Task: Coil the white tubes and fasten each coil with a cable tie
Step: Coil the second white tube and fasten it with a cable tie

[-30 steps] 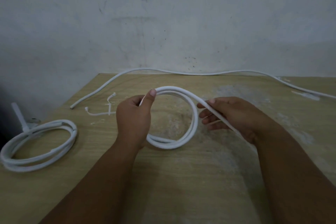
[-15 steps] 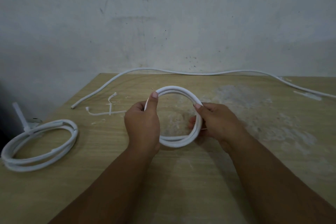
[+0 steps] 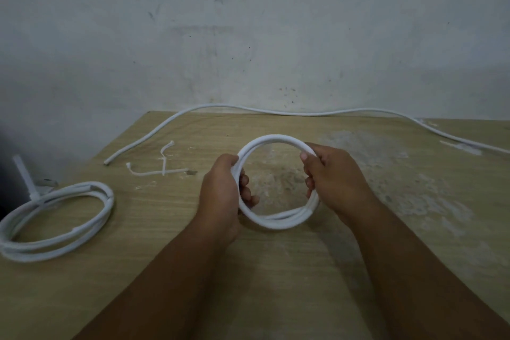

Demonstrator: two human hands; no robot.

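Coil formation appears complete. One second earlier the right hand [image 3: 336, 176] was drawing a free tail of tube in from the right. That tail is now wound in, and the tube forms a closed ring, the coil [image 3: 276, 222], held over the centre of the table [image 3: 276, 270]. Whether its lower edge touches the surface cannot be determined. The left hand [image 3: 220, 193] has shifted from the ring's top to its left side. Both hands are clamped on the coil, fingers curled round the strands, one on each side.

Probable next step: free one hand and fetch a loose cable tie [image 3: 162, 172], lying beyond the left hand. A tied coil [image 3: 55, 229] rests at far left. An uncoiled tube [image 3: 276, 112] lies along the rear edge.

No brand, label or writing is legible.
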